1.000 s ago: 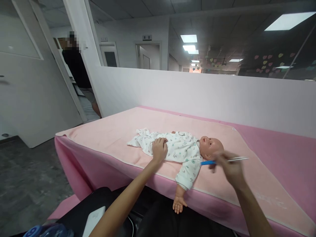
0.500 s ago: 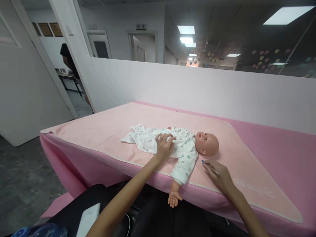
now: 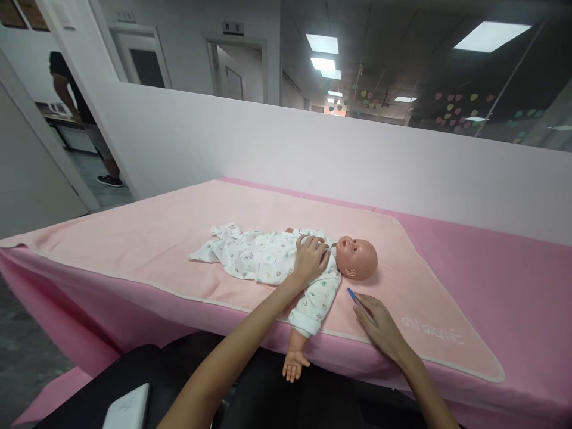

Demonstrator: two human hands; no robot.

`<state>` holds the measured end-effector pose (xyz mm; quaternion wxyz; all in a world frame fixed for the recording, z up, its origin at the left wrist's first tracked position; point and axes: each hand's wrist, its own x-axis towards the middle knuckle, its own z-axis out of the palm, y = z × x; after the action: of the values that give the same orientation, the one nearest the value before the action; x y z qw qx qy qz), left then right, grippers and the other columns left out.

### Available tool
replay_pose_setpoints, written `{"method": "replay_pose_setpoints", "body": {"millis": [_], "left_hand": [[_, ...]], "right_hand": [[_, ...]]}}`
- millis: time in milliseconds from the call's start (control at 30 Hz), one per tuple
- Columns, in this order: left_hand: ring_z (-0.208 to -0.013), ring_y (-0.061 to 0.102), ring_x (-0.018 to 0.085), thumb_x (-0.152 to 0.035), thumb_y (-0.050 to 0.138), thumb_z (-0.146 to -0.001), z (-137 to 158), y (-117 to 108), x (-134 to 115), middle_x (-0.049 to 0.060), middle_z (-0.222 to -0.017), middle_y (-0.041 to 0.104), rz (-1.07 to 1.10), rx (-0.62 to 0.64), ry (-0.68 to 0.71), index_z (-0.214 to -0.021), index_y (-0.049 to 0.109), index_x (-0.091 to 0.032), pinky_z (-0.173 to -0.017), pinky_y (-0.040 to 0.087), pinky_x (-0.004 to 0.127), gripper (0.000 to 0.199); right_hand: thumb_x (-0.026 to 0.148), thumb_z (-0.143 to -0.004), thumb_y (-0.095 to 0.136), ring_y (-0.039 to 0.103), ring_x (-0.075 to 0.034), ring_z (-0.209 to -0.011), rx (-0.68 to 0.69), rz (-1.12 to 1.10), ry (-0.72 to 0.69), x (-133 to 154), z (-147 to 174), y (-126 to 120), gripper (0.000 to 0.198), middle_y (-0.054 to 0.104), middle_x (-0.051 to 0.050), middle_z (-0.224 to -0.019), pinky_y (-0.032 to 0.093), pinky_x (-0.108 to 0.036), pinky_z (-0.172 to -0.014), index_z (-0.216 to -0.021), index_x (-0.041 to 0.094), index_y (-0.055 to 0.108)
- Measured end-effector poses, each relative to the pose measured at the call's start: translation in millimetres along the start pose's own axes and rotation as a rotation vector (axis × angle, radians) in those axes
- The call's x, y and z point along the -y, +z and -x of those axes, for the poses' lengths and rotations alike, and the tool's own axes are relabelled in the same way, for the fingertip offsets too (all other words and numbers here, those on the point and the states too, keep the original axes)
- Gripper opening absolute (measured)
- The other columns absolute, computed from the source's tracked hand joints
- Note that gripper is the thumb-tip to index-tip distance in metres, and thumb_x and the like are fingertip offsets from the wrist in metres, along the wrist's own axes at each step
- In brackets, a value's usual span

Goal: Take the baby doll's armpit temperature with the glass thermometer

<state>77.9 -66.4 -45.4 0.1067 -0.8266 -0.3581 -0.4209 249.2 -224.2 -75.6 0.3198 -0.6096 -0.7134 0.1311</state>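
Note:
A baby doll [image 3: 360, 260] lies face up on the peach blanket [image 3: 170, 226], head to the right, dressed in a white printed outfit [image 3: 263, 256]. Its near arm hangs over the table's front edge, the doll's hand [image 3: 295, 364] below it. My left hand [image 3: 310, 257] is on the doll's chest near the collar, fingers curled on the shirt; the fingertips are partly hidden. Close to the doll's shoulder, my right hand [image 3: 378, 322] holds a slim pale stick with a blue end [image 3: 352, 294], rather like a thermometer, pointing toward the doll and apart from it.
Pink cloth [image 3: 504, 256] covers the table beneath the blanket. A white wall [image 3: 357, 161] with glass above runs along the back. On the dark surface at lower left lies a white flat box-like object [image 3: 127, 408]. A person [image 3: 83, 113] stands beyond the doorway.
My left hand has moved from the doll's belly up to its chest near the collar. In my right hand, more of the blue-ended stick now shows. The view has shifted right.

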Motion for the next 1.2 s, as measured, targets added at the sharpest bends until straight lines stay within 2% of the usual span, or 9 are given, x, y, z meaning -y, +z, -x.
{"method": "replay_pose_setpoints", "body": {"millis": [167,333,533,600,700,800,900,1033,1200], "left_hand": [[-0.096,0.05,0.018,-0.017,0.041,-0.086,-5,-5,7,0.002,-0.09,0.062,0.004,0.011,0.056,-0.081,0.057,-0.021,-0.1,0.018,0.044,0.017],[-0.094,0.05,0.018,-0.014,0.041,-0.086,-14,-9,19,-0.001,-0.087,0.062,0.081,0.08,0.057,-0.083,0.056,-0.022,-0.097,0.02,0.043,0.017],[-0.091,0.052,0.016,-0.016,0.04,-0.089,-10,-1,27,-0.002,-0.086,0.063,0.167,0.156,0.095,-0.086,0.057,-0.023,-0.096,0.023,0.041,0.019],[-0.09,0.053,0.015,-0.018,0.04,-0.09,-6,-1,28,-0.002,-0.087,0.063,0.213,0.151,0.086,-0.087,0.058,-0.024,-0.096,0.023,0.041,0.019],[-0.088,0.054,0.015,-0.02,0.04,-0.09,-1,-4,29,-0.002,-0.086,0.064,0.26,0.13,0.082,-0.089,0.059,-0.024,-0.096,0.023,0.041,0.019],[-0.089,0.054,0.016,-0.019,0.043,-0.087,1,-8,29,-0.002,-0.085,0.064,0.271,0.124,0.084,-0.089,0.059,-0.024,-0.095,0.024,0.041,0.017],[-0.088,0.054,0.016,-0.016,0.044,-0.084,0,-10,28,-0.001,-0.086,0.064,0.266,0.115,0.096,-0.087,0.058,-0.023,-0.093,0.026,0.04,0.016],[-0.086,0.055,0.016,-0.016,0.042,-0.084,-2,-12,26,-0.001,-0.083,0.064,0.252,0.094,0.096,-0.086,0.058,-0.023,-0.092,0.027,0.04,0.018],[-0.085,0.056,0.016,-0.018,0.044,-0.083,-3,-12,26,-0.001,-0.084,0.065,0.216,0.058,0.094,-0.087,0.059,-0.023,-0.093,0.027,0.04,0.016]], "right_hand": [[0.037,-0.091,0.033,0.051,-0.021,-0.11,-0.042,-0.042,-0.045,-9,-8,11,0.04,0.057,-0.007,-0.119,0.038,-0.041,-0.098,-0.123,0.023,0.051],[0.039,-0.089,0.036,0.049,-0.022,-0.111,-0.097,-0.002,-0.003,-11,-14,23,0.039,0.056,-0.007,-0.119,0.038,-0.042,-0.097,-0.12,0.022,0.054],[0.041,-0.089,0.038,0.043,-0.022,-0.119,-0.035,0.04,0.081,-4,-8,24,0.043,0.05,-0.006,-0.127,0.026,-0.047,-0.106,-0.127,0.023,0.046],[0.039,-0.089,0.038,0.043,-0.021,-0.117,-0.026,0.02,0.098,0,-7,19,0.042,0.051,-0.006,-0.124,0.029,-0.044,-0.104,-0.127,0.025,0.046],[0.038,-0.089,0.038,0.054,-0.018,-0.099,-0.078,-0.058,0.15,4,-9,11,0.036,0.058,-0.007,-0.104,0.045,-0.033,-0.088,-0.117,0.024,0.056],[0.037,-0.086,0.043,0.059,-0.017,-0.084,-0.186,-0.151,0.194,5,-12,8,0.032,0.061,-0.007,-0.088,0.049,-0.028,-0.074,-0.097,0.019,0.066],[0.035,-0.083,0.048,0.059,-0.019,-0.085,-0.249,-0.179,0.182,-1,-12,11,0.026,0.064,-0.008,-0.087,0.047,-0.029,-0.078,-0.088,0.018,0.067],[0.037,-0.078,0.052,0.061,-0.02,-0.079,-0.329,-0.172,0.286,-11,-6,14,0.023,0.065,-0.007,-0.083,0.048,-0.03,-0.073,-0.083,0.017,0.063],[0.038,-0.076,0.055,0.061,-0.019,-0.078,-0.323,-0.341,0.317,-18,-1,10,0.023,0.065,-0.006,-0.079,0.048,-0.027,-0.072,-0.077,0.016,0.06]]}}
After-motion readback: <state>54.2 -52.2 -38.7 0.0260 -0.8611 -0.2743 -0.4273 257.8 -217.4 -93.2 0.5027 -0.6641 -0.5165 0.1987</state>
